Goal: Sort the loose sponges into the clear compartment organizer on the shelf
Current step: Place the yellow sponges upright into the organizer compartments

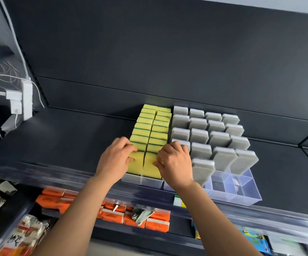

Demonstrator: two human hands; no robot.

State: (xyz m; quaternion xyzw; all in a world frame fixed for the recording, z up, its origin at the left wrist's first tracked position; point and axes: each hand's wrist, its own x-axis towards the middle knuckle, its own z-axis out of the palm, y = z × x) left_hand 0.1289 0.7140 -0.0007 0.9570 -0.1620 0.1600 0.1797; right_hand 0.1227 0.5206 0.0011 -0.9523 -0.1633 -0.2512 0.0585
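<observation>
I'm watching left hand (115,157) and right hand (173,160) each pinching a front yellow sponge (138,162) standing upright, long axis vertical, directly under the fingertips, half seated in the clear organizer (150,181)

- Yellow sponges (150,126) with a dark green band along one edge, in two rows.
- Grey sponges (210,133), plain, just right of the yellow sponges.
- Organizer (242,191): clear with a faint lilac tint, below the grey sponges.
- Shelf (66,137): plain dark charcoal, left of the yellow sponges.
- Orange packets (112,215) with white stripes, below the shelf.
</observation>
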